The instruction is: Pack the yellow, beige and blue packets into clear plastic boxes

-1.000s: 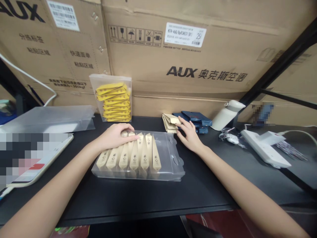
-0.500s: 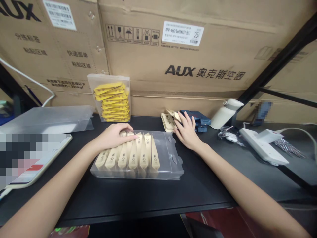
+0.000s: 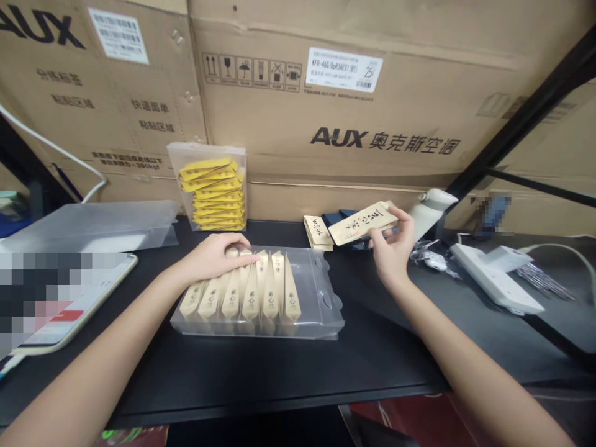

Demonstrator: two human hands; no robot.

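A clear plastic box (image 3: 310,288) lies on the black desk in front of me, with a row of several beige paper packets (image 3: 250,295) standing inside its left and middle part. My left hand (image 3: 216,256) grips the box's far left side, its thumb over the packets and the other fingertips partly hidden. Farther right, my right hand (image 3: 395,248) pinches one beige packet (image 3: 363,225) by its right end, tilted above the desk with black writing facing me. Behind it lie another beige packet (image 3: 317,233) and dark blue packets (image 3: 333,221), partly covered.
A clear box with yellow packets (image 3: 216,192) stands upright against the large cardboard boxes (image 3: 279,143). To the left are an empty-looking plastic sleeve (image 3: 93,223) and a tablet (image 3: 93,310). A white bottle (image 3: 428,214), earphones (image 3: 435,259) and a power strip (image 3: 496,279) are at right.
My right hand has lifted a beige packet off the pile and moved it to the right and toward me. My left hand stays on the box.
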